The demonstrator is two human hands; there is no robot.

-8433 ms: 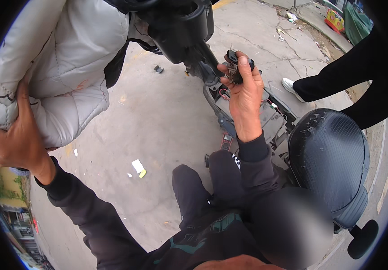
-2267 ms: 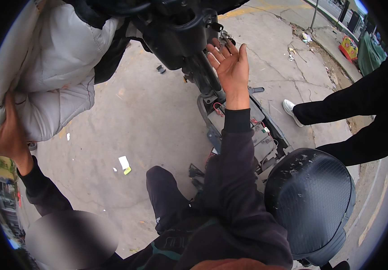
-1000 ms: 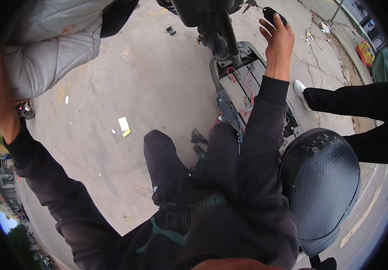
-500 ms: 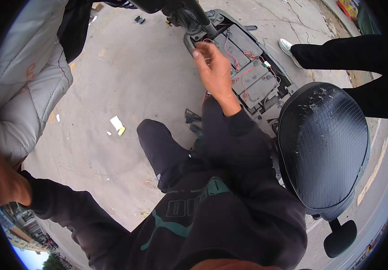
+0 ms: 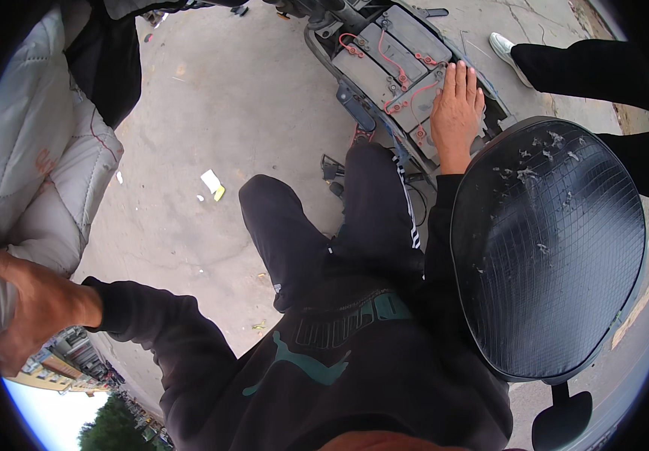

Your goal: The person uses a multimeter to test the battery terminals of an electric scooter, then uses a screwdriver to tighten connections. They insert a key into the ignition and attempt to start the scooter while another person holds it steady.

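My left hand [image 5: 42,304] grips the edge of a grey quilted cover [image 5: 46,158] at the far left, thumb uppermost; its fingertips are partly lost in the dark rim. My right hand [image 5: 456,109] lies flat, fingers stretched out and close together, over the grey batteries [image 5: 373,79] in the scooter's open floor bay. Red wires [image 5: 390,56] run between the battery terminals. Under the right hand, part of the rightmost battery and its wiring is hidden.
The black scooter seat [image 5: 550,248], dusted with pale flecks, stands right of my arm. A person's black-trousered leg and white shoe [image 5: 509,56] are beyond the scooter. Paper scraps [image 5: 212,182] and a black plastic piece [image 5: 332,167] lie on the concrete.
My right hand has moved right, from above the left edge of the battery bay onto the right-hand batteries. My left hand has come further into view on the quilted cover.
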